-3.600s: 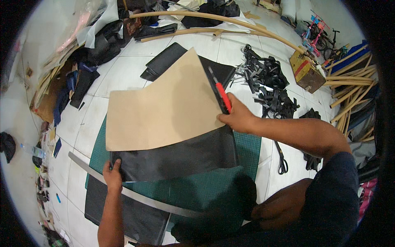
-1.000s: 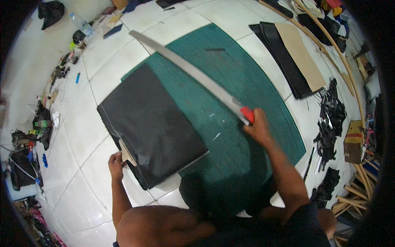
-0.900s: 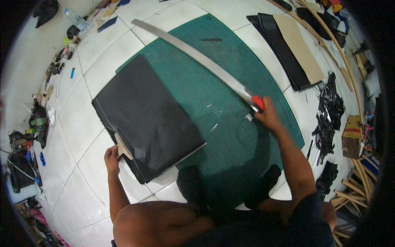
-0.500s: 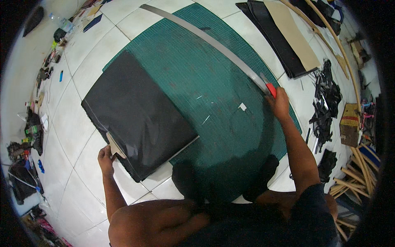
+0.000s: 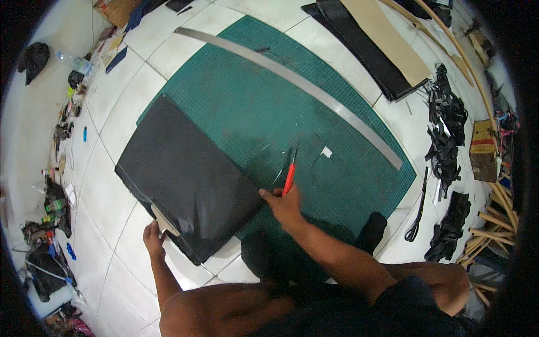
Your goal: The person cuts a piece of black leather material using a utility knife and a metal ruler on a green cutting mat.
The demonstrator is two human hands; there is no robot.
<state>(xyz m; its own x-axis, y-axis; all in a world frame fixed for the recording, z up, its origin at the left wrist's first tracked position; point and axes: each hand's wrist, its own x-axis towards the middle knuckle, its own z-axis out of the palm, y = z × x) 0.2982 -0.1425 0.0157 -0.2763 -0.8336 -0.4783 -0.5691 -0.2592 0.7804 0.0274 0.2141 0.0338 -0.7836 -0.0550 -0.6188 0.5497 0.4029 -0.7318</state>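
Note:
A large black sheet (image 5: 185, 180), apparently folded or stacked, lies on the left part of a green cutting mat (image 5: 337, 191) and over the tiles beyond its edge. At its lower left edge my left hand (image 5: 154, 238) is closed, pinching a small beige piece (image 5: 165, 221) there. My right hand (image 5: 287, 208) is closed around a red-handled cutter knife (image 5: 289, 178), its thin tip pointing away from me. Thumb and fingers of that hand also reach the right corner of the black sheet. A long steel ruler (image 5: 303, 84) lies across the far side of the mat.
A small white scrap (image 5: 327, 151) lies on the mat. Black and beige sheets (image 5: 387, 45) rest at the far right, near a heap of black strips (image 5: 446, 135). Scissors (image 5: 416, 216) lie on the tiles. Rattan-like poles (image 5: 497, 224) and clutter line the right side.
My right hand has moved left from the ruler's near end to the black sheet's corner, still with the knife. The ruler now lies released. My left hand stays at the sheet's edge.

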